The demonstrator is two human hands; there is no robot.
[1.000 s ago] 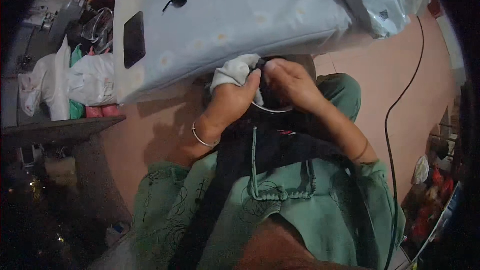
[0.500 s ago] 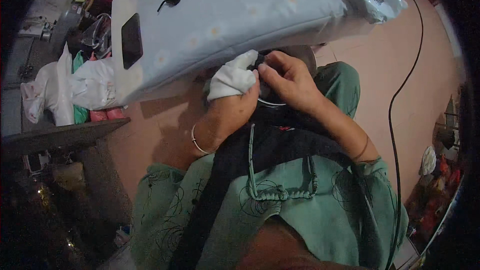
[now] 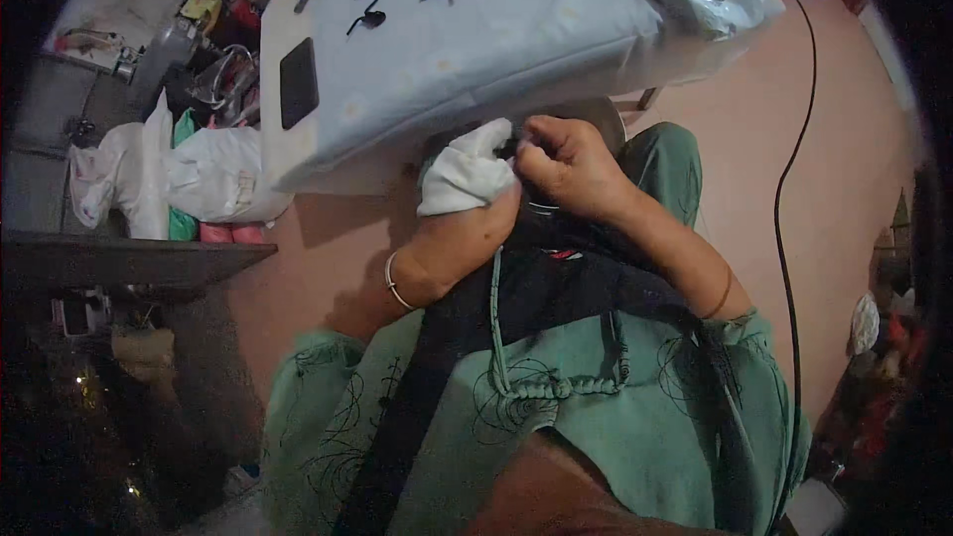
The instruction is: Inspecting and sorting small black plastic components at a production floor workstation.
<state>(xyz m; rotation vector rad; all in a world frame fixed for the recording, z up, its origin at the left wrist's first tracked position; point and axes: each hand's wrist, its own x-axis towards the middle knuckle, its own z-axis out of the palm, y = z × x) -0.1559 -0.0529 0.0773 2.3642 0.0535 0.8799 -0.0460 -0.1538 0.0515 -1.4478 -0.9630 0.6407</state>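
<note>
Holding cloth (image 3: 459, 179) | left hand (image 3: 475, 228) clasping it | right hand (image 3: 576, 167) hovering curled beside, hold unclear | steadying the left grip likely helping

ahead: table edge (image 3: 476, 99) blocks | right: knee (image 3: 663, 174), open floor (image 3: 735, 169), black cable (image 3: 778, 199)

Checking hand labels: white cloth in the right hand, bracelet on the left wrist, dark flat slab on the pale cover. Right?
One slip: the head view shows the white cloth in the left hand, not the right hand. Bracelet and dark flat slab are as you say.
</note>
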